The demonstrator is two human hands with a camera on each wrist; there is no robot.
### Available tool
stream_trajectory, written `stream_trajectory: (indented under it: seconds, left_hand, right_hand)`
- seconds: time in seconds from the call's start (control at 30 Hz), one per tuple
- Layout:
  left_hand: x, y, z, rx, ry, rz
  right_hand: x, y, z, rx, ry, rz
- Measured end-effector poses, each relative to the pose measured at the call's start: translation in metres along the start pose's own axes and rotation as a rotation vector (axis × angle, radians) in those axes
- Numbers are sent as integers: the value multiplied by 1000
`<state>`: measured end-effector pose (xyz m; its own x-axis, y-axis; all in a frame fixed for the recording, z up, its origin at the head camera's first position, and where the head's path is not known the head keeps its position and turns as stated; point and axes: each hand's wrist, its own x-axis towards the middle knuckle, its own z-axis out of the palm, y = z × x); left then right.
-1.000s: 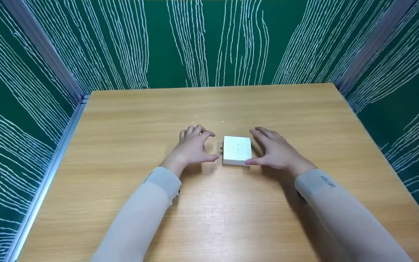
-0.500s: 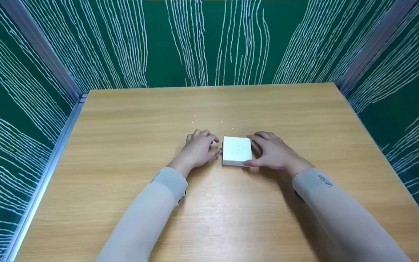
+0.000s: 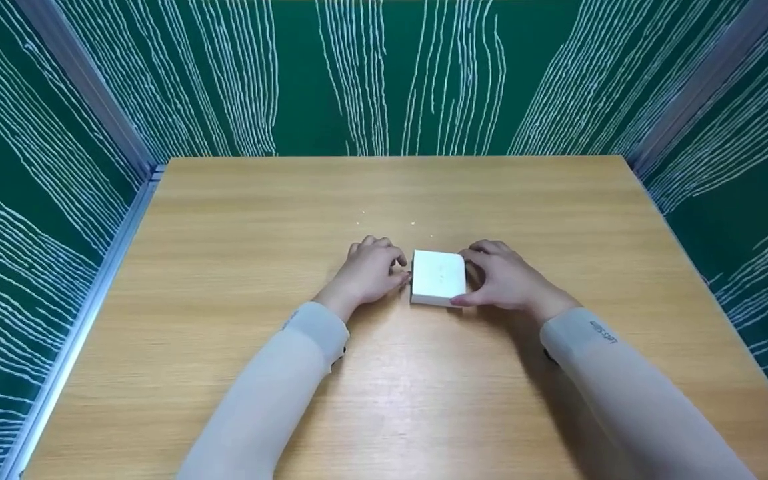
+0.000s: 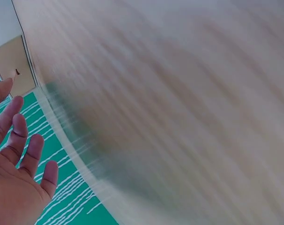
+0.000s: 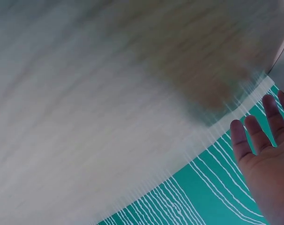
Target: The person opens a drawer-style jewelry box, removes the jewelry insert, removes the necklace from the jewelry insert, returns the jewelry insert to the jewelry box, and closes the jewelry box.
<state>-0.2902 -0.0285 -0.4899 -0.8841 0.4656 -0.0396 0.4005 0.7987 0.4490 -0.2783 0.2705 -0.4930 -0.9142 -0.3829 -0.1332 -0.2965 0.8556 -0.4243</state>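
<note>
A small white flat box (image 3: 438, 277) lies on the wooden table, with faint marks on its top. My right hand (image 3: 507, 275) grips its right side, thumb at the near edge and fingers round the far corner. At the box's left side, my left hand (image 3: 374, 270) has thumb and curled index finger at a small pull tab (image 3: 410, 275). The left wrist view shows the box's brown side (image 4: 13, 56) with a dark slot and a thin tab reaching toward the left thumb. In the right wrist view, my right hand's fingers (image 5: 261, 133) are partly cut off by the frame.
Several tiny pale specks (image 3: 413, 223) lie on the wooden table (image 3: 277, 200) beyond the hands. Green panels (image 3: 304, 80) with white wavy lines stand along the back and both sides, joined by grey metal posts (image 3: 84, 80).
My left hand has moved right to the tab, its thumb and index finger drawing closer together. My right hand's fingers have closed in on the box. The box stays in about the same place.
</note>
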Motion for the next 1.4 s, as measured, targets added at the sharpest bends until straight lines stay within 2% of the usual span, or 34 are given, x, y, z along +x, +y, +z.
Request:
stream_trajectory:
  seconds: [0.3, 0.5, 0.63, 0.93, 1.4]
  left_hand:
    - [4, 5, 6, -120, -25, -31]
    - [7, 4, 7, -131, 5, -36]
    - [8, 5, 9, -127, -10, -49]
    - [9, 7, 8, -111, -4, -30]
    - [7, 2, 4, -123, -16, -71]
  right_hand:
    - [-4, 0, 2, 0, -3, 3]
    - [-4, -4, 1, -19, 7, -11]
    - [-5, -6, 2, -10, -5, 4]
    - [-5, -7, -3, -20, -3, 24]
    - [-2, -5, -3, -35, 2, 9]
